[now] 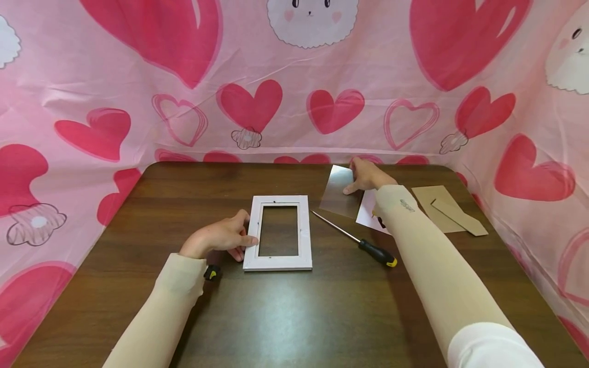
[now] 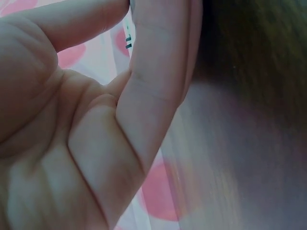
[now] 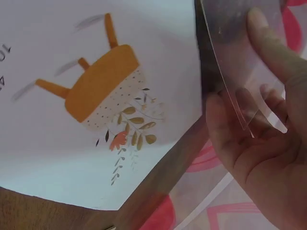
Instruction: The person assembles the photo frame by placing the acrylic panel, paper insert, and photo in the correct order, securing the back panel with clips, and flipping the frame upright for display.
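My left hand point(image 1: 223, 237) grips the left side of a white picture frame point(image 1: 278, 263), thumb on top of the rail and fingers at its outer edge. The frame lies on the table, its opening showing bare wood. At the back, my right hand point(image 1: 368, 175) pinches a clear plastic sheet point(image 1: 333, 197) by its far right part. In the right wrist view the thumb is on one face of the sheet and the fingers show through behind it. Beside it lies a white sheet of paper point(image 3: 168, 48) printed with an orange plant pot, partly hidden by the right forearm in the head view.
A screwdriver point(image 1: 375, 251) with a black and yellow handle lies right of the frame, tip toward it. Farther right rests a brown backing board point(image 1: 428, 199) with a stand leg point(image 1: 465, 220). Pink heart-print cloth point(image 1: 290, 66) hangs behind the wooden table point(image 1: 276, 317).
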Demonstrator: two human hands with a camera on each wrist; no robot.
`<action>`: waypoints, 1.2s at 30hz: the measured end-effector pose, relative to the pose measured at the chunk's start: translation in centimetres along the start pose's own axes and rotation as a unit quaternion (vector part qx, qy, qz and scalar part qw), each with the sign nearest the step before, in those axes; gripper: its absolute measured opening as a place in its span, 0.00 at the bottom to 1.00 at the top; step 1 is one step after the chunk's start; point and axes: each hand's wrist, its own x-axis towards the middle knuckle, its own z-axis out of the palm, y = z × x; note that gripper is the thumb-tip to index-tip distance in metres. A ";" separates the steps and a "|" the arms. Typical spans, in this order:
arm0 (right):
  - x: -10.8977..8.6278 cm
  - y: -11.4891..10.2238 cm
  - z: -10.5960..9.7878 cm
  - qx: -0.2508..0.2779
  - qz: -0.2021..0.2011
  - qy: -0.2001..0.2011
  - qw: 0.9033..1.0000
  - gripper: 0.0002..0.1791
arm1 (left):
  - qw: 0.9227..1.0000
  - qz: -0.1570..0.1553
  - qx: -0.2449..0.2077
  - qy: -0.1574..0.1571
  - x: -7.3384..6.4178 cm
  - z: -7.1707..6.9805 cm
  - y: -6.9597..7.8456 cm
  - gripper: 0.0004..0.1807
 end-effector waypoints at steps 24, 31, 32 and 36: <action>-4.5 -2.2 -2.9 0.233 -0.059 0.174 0.955 0.18 | 1.000 0.004 -0.006 0.000 -0.4 -0.1 0.1 0.33; -5.6 -5.2 -2.5 0.279 -0.102 0.183 0.937 0.18 | 1.000 0.005 -0.005 0.003 -0.4 -0.1 0.1 0.34; -5.8 -5.6 -2.4 0.285 -0.107 0.179 0.936 0.18 | 1.000 0.005 -0.005 0.003 -0.4 -0.1 0.1 0.34; -6.6 -7.3 -2.0 0.306 -0.122 0.158 0.931 0.19 | 1.000 0.004 -0.006 0.003 -0.4 -0.1 0.1 0.34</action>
